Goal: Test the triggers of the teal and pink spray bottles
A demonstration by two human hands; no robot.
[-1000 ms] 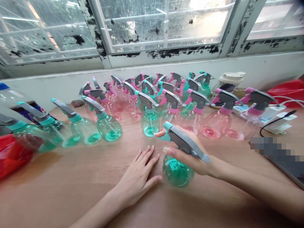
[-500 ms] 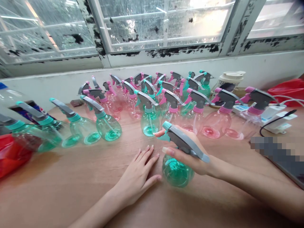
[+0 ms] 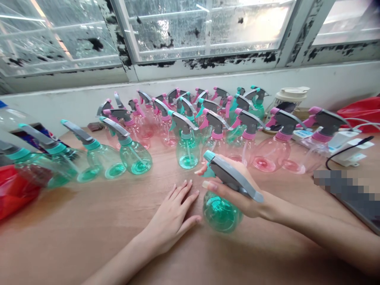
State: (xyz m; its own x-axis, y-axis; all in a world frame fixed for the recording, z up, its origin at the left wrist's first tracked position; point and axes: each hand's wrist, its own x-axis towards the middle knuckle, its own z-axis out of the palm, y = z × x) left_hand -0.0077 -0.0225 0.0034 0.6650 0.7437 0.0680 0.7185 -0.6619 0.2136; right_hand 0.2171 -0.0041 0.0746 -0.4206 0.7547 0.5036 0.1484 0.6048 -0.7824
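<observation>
My right hand [image 3: 237, 186] is wrapped round the neck of a green spray bottle [image 3: 222, 211] with a grey and teal trigger head. Its index finger lies at the trigger, and part of the neck is hidden behind the fingers. Flat on the wooden table [image 3: 113, 225] lies my left hand [image 3: 175, 215], fingers stretched out, just left of that bottle and apart from it. Beyond both hands stands another green spray bottle [image 3: 188, 152], with a pink spray bottle [image 3: 270, 156] farther right. Several more green and pink ones crowd behind.
Green spray bottles [image 3: 135, 158] stand in a row at left, near a red plastic bag [image 3: 18, 190]. At right are a dark, partly blurred flat object [image 3: 350, 194], white chargers with cables [image 3: 347, 150] and a lidded cup [image 3: 289, 99]. A windowed wall [image 3: 74, 105] bounds the back.
The index finger of my right hand has curled in, and the trigger sits closer to the bottle's neck. My left hand has stayed in place.
</observation>
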